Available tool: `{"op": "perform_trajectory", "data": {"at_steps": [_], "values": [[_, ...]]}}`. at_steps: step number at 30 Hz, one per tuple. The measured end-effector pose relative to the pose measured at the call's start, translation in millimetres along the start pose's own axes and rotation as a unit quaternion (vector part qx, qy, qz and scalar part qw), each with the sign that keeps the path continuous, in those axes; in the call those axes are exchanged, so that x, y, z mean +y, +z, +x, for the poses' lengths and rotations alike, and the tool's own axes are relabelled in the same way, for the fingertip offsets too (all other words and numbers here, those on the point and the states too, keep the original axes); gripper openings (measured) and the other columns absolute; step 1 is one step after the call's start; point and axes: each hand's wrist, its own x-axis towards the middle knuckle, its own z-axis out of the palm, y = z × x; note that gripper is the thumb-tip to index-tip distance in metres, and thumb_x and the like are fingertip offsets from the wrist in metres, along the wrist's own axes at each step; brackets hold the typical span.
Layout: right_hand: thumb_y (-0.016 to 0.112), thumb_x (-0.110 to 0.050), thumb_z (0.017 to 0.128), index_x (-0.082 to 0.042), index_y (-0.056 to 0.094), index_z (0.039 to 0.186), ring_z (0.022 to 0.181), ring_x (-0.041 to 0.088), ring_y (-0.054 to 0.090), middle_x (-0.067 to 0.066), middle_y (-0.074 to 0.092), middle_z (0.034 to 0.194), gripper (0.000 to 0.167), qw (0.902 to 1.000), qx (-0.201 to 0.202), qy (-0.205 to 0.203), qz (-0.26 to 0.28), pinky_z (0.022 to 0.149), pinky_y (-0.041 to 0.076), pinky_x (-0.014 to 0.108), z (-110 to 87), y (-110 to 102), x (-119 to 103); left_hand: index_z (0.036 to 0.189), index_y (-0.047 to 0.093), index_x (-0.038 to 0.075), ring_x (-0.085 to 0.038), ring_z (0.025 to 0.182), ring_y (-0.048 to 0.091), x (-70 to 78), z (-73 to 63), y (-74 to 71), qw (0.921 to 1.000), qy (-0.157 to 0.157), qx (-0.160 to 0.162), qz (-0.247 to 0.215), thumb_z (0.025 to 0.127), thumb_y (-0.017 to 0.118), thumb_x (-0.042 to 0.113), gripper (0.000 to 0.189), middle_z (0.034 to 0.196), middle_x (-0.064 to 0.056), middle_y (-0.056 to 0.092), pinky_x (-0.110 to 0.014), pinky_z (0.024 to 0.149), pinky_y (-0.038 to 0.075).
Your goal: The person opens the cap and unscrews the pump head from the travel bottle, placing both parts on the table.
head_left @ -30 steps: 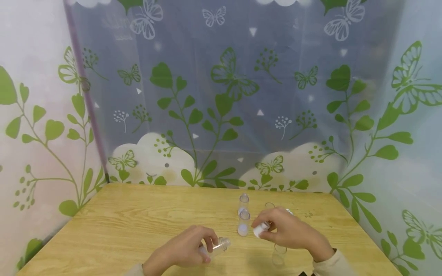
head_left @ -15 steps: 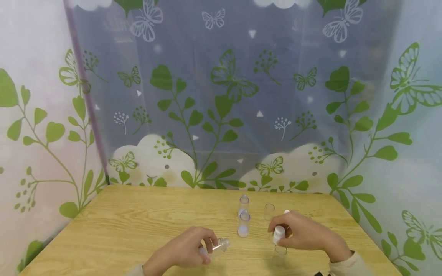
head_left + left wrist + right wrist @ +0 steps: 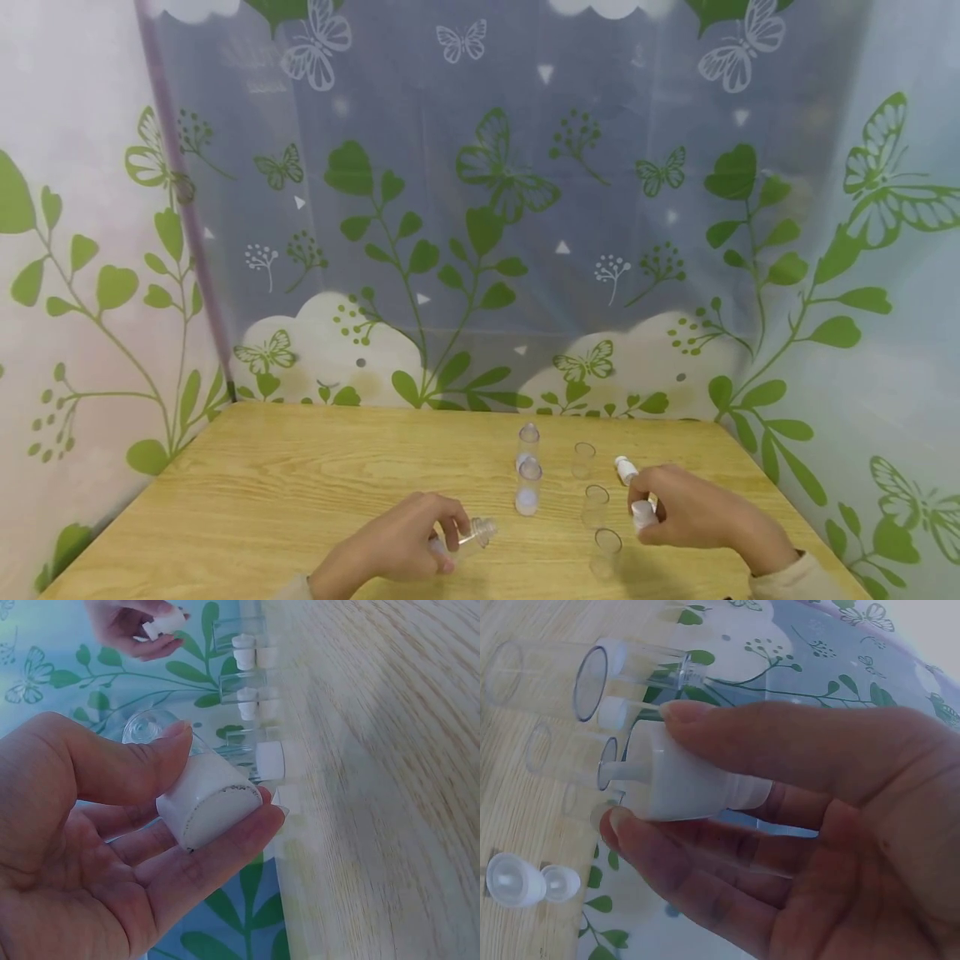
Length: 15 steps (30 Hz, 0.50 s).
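My left hand [image 3: 412, 533] grips a small clear bottle [image 3: 477, 537], tilted, its bare threaded neck pointing right. In the left wrist view, the white base of that bottle [image 3: 206, 802] lies between my thumb and fingers. My right hand [image 3: 690, 512] pinches a white pump head [image 3: 643, 515] above the table, just right of the clear caps. A short stem sticks out of this pump head [image 3: 682, 776] in the right wrist view. Behind my right hand, another white pump head [image 3: 626, 471] lies on the table.
Two clear bottles with white bottoms, a nearer one [image 3: 528, 492] and a farther one [image 3: 528, 442], stand upright mid-table. Three clear caps stand in a row to their right: far [image 3: 584, 463], middle [image 3: 596, 510] and near [image 3: 606, 558]. A patterned curtain [image 3: 480, 250] surrounds the wooden table [image 3: 315, 467].
My right hand has carried the pump head rightward, from beside the standing bottles past the clear caps, uncovering the caps and the other pump head. My left hand has stayed nearly still.
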Motion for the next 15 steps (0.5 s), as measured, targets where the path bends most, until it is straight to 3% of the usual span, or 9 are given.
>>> {"op": "perform_trajectory", "data": {"at_steps": [3, 7, 11, 15], "values": [[0.075, -0.005, 0.087, -0.012, 0.065, 0.079, 0.058, -0.004, 0.042, -0.011, 0.056, 0.075, 0.015, 1.0, -0.002, 0.001, -0.007, 0.053, 0.039, 0.019, -2.8, 0, 4, 0.11, 0.072, 0.004, 0.0, 0.065, 0.058, -0.3, 0.0, -0.1, 1.0, 0.0, 0.0, 0.0, 0.075, 0.078, -0.009, 0.038, 0.088, 0.002, 0.073, -0.018, 0.064, 0.052], [0.074, -0.002, 0.087, -0.013, 0.05, 0.063, 0.051, -0.006, 0.031, -0.018, 0.03, 0.059, 0.036, 0.9998, -0.009, -0.001, -0.017, 0.051, 0.025, 0.018, -6.1, 2, 11, 0.109, 0.072, 0.004, -0.001, 0.066, 0.059, -0.4, -0.2, -0.3, 1.0, 0.001, -0.001, -0.003, 0.075, 0.079, -0.009, 0.037, 0.088, 0.0, 0.073, -0.018, 0.064, 0.052], [0.07, 0.002, 0.086, -0.017, 0.034, 0.059, 0.047, -0.005, 0.038, -0.018, 0.026, 0.054, 0.049, 0.9984, -0.037, 0.041, 0.01, 0.05, 0.026, 0.017, -10.1, 3, 14, 0.109, 0.072, 0.003, -0.002, 0.065, 0.059, -0.2, -0.5, -0.5, 1.0, 0.002, 0.0, -0.002, 0.074, 0.079, -0.01, 0.038, 0.089, -0.001, 0.074, -0.018, 0.064, 0.052], [0.065, 0.008, 0.082, -0.019, 0.022, 0.06, 0.046, 0.0, 0.025, -0.014, 0.017, 0.055, 0.055, 0.9927, -0.071, 0.083, 0.051, 0.05, 0.025, 0.018, -12.2, 3, 16, 0.109, 0.072, 0.003, -0.002, 0.066, 0.058, 0.1, -0.9, -0.8, 1.0, 0.002, 0.0, 0.002, 0.074, 0.079, -0.01, 0.038, 0.089, -0.001, 0.074, -0.018, 0.064, 0.052]]}}
